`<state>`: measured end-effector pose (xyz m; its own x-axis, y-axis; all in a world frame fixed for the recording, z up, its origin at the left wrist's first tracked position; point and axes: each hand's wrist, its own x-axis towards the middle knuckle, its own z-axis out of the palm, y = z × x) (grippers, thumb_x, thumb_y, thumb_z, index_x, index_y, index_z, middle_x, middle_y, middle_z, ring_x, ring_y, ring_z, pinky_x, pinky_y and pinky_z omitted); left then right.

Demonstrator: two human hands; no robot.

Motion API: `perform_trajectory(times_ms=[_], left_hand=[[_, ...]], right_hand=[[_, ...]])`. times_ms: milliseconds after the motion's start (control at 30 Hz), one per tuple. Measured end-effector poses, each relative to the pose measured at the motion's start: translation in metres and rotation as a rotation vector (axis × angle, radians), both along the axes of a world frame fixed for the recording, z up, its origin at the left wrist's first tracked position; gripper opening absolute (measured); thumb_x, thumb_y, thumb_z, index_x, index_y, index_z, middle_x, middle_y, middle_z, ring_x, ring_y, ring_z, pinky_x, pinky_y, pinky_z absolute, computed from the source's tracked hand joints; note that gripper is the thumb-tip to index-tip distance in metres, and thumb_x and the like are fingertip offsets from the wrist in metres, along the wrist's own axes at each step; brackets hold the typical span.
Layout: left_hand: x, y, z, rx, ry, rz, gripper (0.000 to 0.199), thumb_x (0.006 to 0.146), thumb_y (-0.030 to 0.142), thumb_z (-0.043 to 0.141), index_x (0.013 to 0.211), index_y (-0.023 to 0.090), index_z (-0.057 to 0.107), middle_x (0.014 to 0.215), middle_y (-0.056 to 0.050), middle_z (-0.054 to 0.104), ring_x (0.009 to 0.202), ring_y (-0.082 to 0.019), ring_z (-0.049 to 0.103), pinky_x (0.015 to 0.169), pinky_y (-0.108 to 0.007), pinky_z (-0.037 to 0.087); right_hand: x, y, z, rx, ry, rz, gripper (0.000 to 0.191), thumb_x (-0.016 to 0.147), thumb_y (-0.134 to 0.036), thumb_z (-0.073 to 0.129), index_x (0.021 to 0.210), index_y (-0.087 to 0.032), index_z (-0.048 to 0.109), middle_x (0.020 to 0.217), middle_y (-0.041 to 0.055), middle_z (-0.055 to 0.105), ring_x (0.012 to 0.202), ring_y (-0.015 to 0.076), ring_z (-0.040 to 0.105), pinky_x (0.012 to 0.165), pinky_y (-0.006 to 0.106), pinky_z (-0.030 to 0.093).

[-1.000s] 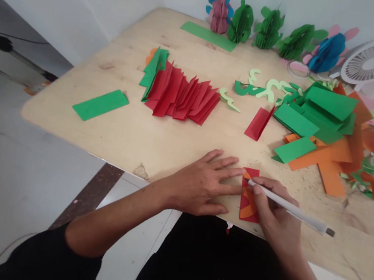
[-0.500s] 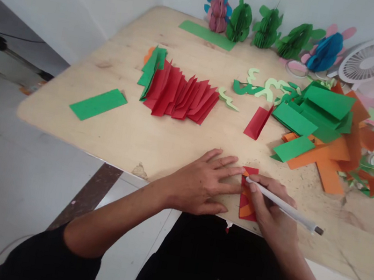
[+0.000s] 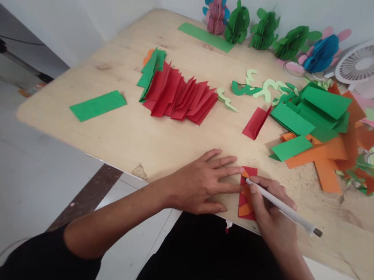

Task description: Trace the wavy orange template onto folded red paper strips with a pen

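Note:
My right hand (image 3: 276, 215) grips a white pen (image 3: 286, 207), its tip down at a small orange paper cutout (image 3: 245, 210) that lies on a red paper strip (image 3: 249, 170). The strip rests near the table's front edge, partly covered by both hands. Spread flat, my left hand (image 3: 203, 183) has its fingertips on the left side of the strip and cutout. Farther back stand many folded red papers (image 3: 182, 94) in a row. A single folded red paper (image 3: 256, 122) sits beyond the strip.
At right is a pile of green papers (image 3: 324, 102) and orange papers (image 3: 333, 156). Green scraps (image 3: 268, 89) lie beside it. Paper figures (image 3: 238, 23) and a white fan (image 3: 364, 64) stand along the wall. A green strip (image 3: 98, 105) lies at left on the wooden table (image 3: 77, 134).
The view has shifted very slightly. Both hands, the pen and the red strip stay practically in place.

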<state>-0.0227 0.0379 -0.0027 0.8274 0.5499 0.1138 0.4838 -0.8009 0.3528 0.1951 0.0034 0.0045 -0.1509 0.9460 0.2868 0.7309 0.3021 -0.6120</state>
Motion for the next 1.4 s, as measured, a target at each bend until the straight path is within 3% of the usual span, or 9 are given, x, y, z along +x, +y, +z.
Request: perform_trajectory(times_ms=[267, 1133, 1267, 1400], left_hand=[[0.001, 0.0, 0.0, -0.01, -0.013, 0.0, 0.048, 0.091, 0.049, 0.055, 0.134, 0.028, 0.054, 0.15, -0.009, 0.043, 0.142, -0.034, 0.03, 0.116, -0.056, 0.019], [0.001, 0.0, 0.002, -0.005, -0.013, 0.003, 0.045, 0.09, 0.048, 0.055, 0.131, 0.028, 0.056, 0.148, -0.008, 0.044, 0.141, -0.033, 0.031, 0.116, -0.054, 0.019], [0.001, -0.001, 0.002, -0.006, -0.009, -0.002, 0.048, 0.091, 0.049, 0.055, 0.133, 0.028, 0.055, 0.149, -0.008, 0.044, 0.142, -0.033, 0.031, 0.116, -0.054, 0.019], [0.001, -0.001, 0.003, -0.011, 0.004, 0.0, 0.049, 0.091, 0.049, 0.055, 0.134, 0.028, 0.054, 0.15, -0.009, 0.043, 0.142, -0.034, 0.03, 0.116, -0.055, 0.018]], right_hand=[[0.005, -0.007, 0.0, -0.058, -0.003, -0.031, 0.014, 0.092, -0.032, 0.054, 0.096, -0.026, 0.066, 0.092, 0.0023, 0.073, 0.085, 0.019, 0.065, 0.078, 0.036, 0.048], [0.01, -0.015, 0.001, -0.039, 0.009, -0.05, 0.016, 0.092, -0.034, 0.053, 0.095, -0.025, 0.067, 0.09, 0.0032, 0.073, 0.084, 0.0203, 0.066, 0.078, 0.038, 0.05], [0.012, -0.017, 0.001, -0.028, 0.02, 0.008, 0.021, 0.094, -0.032, 0.052, 0.107, -0.025, 0.066, 0.102, 0.0051, 0.073, 0.095, 0.0219, 0.065, 0.084, 0.04, 0.049], [0.012, -0.016, 0.0, 0.035, -0.048, 0.104, 0.022, 0.094, -0.027, 0.051, 0.111, -0.024, 0.064, 0.102, 0.0051, 0.074, 0.091, 0.0215, 0.067, 0.085, 0.041, 0.048]])
